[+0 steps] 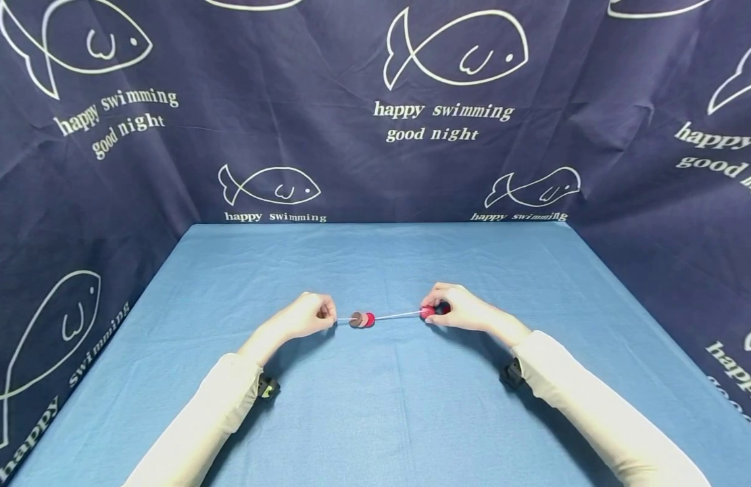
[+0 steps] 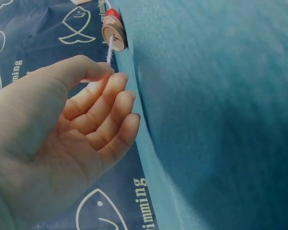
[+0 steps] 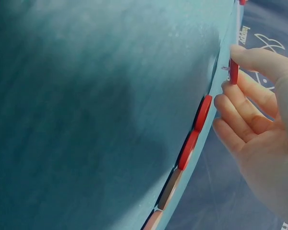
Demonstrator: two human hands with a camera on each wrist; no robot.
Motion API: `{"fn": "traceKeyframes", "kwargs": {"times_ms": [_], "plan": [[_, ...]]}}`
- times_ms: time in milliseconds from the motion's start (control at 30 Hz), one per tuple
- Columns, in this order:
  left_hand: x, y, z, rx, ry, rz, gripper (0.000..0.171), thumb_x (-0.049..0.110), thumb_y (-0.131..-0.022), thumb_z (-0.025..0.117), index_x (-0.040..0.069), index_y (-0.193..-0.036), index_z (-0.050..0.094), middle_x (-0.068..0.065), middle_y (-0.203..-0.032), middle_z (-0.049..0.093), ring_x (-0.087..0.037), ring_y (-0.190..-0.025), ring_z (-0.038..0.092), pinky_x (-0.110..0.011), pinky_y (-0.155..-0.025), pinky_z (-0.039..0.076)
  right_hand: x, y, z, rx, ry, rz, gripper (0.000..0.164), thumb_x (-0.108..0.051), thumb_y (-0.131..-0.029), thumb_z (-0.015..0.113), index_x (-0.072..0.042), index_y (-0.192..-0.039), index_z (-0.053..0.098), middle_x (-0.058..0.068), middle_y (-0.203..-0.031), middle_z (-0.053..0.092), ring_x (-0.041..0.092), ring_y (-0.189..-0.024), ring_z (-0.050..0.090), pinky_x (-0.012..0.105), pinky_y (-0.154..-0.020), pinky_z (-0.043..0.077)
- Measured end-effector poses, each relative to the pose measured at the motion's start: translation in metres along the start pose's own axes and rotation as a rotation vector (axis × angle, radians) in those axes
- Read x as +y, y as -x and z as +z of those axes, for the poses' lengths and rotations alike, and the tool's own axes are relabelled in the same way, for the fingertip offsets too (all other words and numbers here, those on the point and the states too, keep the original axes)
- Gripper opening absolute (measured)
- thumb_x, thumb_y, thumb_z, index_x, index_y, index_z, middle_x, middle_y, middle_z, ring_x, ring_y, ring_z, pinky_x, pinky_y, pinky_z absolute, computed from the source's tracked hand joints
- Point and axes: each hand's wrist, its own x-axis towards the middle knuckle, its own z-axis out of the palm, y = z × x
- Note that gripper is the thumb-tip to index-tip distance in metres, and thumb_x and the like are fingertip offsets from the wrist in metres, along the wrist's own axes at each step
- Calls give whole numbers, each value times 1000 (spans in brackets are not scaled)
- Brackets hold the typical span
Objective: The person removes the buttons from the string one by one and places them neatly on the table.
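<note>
A white string runs between the two hands. My left hand pinches one end of it between thumb and index finger, the other fingers loosely curled. Close to that hand, a brown button, a pink button and a red button sit together on the string, face to face. On the other side, my right hand holds another red button between thumb and fingertips, with a bit of string showing at its face.
A row of loose buttons lies on the blue cloth-covered table beside my right hand: red buttons, a brown one and a pink one. Dark blue fabric with fish drawings stands around the back and sides.
</note>
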Motion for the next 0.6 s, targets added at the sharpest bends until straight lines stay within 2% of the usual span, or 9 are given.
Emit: {"fn": "traceKeyframes", "kwargs": {"times_ms": [167,600], "plan": [[2,-1,0,-29,-27,-54,6,3,-82,60,8,-78,61,3,-65,59,-3,-58,48,-19,-58,43,1,2,-1,-4,-9,5,21,-15,-75,75,-8,-95,70,1,-86,61,19,-79,59,36,-72,48],[3,-1,0,-33,-23,-57,6,3,-80,60,8,-78,61,3,-64,60,-2,-58,48,-19,-58,42,-1,5,-5,-7,3,12,22,-15,-76,74,-8,-96,70,3,-87,62,18,-79,58,33,-73,47]]}}
